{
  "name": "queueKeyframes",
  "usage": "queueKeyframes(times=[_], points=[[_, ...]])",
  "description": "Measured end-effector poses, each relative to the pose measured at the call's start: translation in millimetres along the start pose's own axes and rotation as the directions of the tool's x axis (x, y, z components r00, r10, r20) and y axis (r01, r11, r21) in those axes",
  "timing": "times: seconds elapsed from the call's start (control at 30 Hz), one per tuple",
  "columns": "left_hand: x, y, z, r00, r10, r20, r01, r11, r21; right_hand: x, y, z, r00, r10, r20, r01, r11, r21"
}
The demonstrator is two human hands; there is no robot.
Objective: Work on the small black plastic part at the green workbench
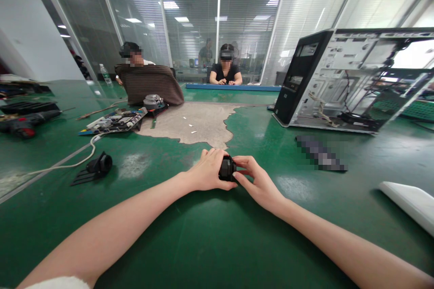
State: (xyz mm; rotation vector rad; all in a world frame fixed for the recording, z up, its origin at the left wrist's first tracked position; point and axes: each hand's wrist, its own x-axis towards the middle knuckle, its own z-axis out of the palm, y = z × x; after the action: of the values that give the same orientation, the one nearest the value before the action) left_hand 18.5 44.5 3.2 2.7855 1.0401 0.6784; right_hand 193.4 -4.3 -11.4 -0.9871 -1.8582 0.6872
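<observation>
A small black rounded part (226,169) with a faceted side is between my two hands, just above or on the green tabletop; its exact kind does not show. My left hand (209,169) is wrapped round its left side, thumb below and fingers over the top. From the right, my right hand (252,176) pinches its ringed end between thumb and fingertips. Off to the left lies another black part (96,167) with a round ring and a slotted base.
An opened computer case (305,81) stands at the right, near a blurred-out dark object (320,153) and a white slab (410,203). At left are a circuit board (117,119), a cable (91,151) and a power drill (29,122). Two people sit across the table.
</observation>
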Motion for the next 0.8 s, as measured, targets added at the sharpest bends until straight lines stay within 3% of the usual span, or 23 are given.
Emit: queueKeyframes(times=[0.27,0.5,0.8], points=[[-0.1,-0.2,0.4,1.000,0.002,-0.002,-0.002,1.000,-0.004,-0.5,-1.1,-0.8,0.993,0.059,0.102,-0.058,0.998,-0.014],[0.3,0.3,0.4,1.000,-0.006,0.000,0.006,1.000,0.000,-0.2,1.0,-0.5,0.998,-0.058,0.003,0.058,0.998,-0.029],[-0.1,0.5,-0.2,1.000,0.002,0.000,-0.002,1.000,0.006,0.0,-0.4,0.2,0.994,0.047,0.100,-0.045,0.999,-0.025]])
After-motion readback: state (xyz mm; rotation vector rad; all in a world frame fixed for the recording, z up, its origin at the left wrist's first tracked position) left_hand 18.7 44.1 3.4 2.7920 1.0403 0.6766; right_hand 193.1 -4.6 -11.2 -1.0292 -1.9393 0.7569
